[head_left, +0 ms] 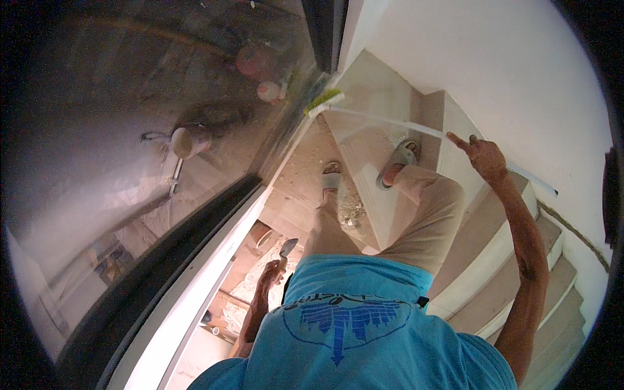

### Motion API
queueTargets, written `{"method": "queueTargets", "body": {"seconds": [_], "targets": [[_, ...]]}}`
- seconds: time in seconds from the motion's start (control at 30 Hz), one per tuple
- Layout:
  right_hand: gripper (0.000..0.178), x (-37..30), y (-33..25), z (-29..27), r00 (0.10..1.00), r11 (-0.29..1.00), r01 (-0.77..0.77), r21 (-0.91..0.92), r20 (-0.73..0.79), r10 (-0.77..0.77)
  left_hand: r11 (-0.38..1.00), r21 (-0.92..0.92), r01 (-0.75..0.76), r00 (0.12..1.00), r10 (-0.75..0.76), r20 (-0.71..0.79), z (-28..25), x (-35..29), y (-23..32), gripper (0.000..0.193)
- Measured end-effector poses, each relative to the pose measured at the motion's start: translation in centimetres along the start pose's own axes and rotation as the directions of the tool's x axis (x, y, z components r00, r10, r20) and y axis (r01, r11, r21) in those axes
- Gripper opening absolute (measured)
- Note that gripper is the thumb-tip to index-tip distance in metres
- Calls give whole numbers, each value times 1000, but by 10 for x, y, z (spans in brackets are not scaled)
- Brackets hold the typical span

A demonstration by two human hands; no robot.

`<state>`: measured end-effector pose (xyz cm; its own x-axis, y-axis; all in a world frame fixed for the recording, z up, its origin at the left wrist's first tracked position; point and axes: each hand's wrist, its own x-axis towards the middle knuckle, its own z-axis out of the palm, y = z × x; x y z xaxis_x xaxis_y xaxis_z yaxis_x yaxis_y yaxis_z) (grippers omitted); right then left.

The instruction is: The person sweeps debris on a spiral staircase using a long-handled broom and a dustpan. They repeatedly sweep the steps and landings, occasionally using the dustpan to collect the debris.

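Obliquely, a brush (416, 127) points leftward; right hand (486, 158) clasps it, left hand (271, 273) a trowel (288, 247).

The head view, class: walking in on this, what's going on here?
A person in a bright blue shirt stands by pale steps. Their right hand grips a long, pale pole with a yellow-green bristled brush head, which shows at the edge of a dark-framed glass pane; contact is hard to tell. Their left hand holds a small trowel-like tool with a grey blade. Pale debris lies on the floor near their grey sandals.
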<state>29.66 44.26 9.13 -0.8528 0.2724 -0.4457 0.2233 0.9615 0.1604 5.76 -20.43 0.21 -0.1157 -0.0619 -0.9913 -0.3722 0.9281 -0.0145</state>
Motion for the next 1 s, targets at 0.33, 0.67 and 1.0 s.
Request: {"method": "queueTargets", "body": {"seconds": [0.33, 0.67, 1.0], "targets": [[60, 39, 24, 3, 965, 978, -8, -207, -259, -47, 994, 33, -104, 994, 105, -38, 8, -38, 28, 40], [59, 60, 9, 4, 970, 977, 209, -39, -117, -212, 994, -99, -43, 999, 43, 2, 4, 6, -17, 40], [62, 33, -3, 2, 986, 990, 139, 14, -91, -137, 1000, -23, -16, 999, 15, -36, 11, -21, 6, 49]]}}
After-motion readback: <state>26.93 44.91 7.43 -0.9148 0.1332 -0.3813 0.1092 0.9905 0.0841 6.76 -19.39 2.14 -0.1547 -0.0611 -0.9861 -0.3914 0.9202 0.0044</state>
